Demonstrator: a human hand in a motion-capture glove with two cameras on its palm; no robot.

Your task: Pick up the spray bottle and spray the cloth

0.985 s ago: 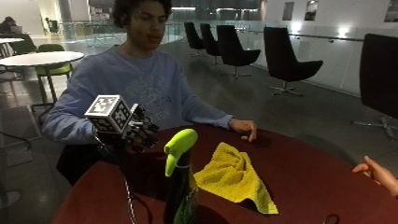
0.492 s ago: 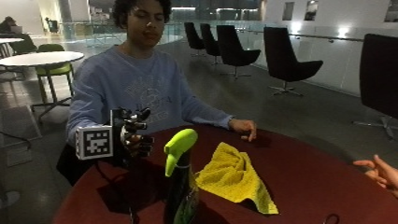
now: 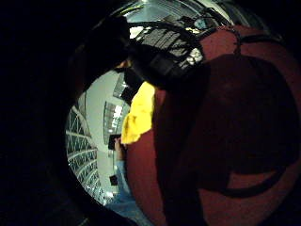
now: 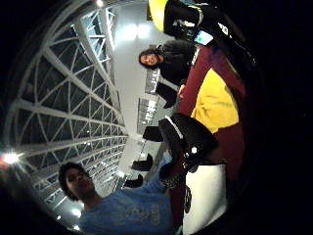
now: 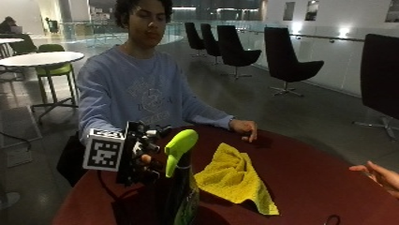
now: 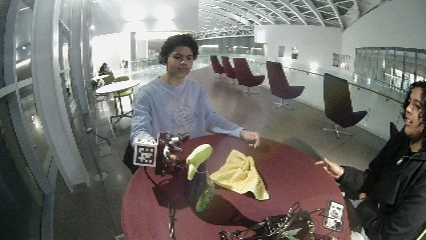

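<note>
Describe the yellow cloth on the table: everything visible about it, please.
The yellow cloth is bright yellow and looks soft, like microfibre. It lies crumpled and bunched on the dark red round table, with raised folds near its middle and one corner trailing toward the near edge. It sits beside the spray bottle with the green trigger head. Nothing visibly touches it except the table; the gloved right hand is off to the bottle's other side, and the bare hand rests beyond it.
</note>
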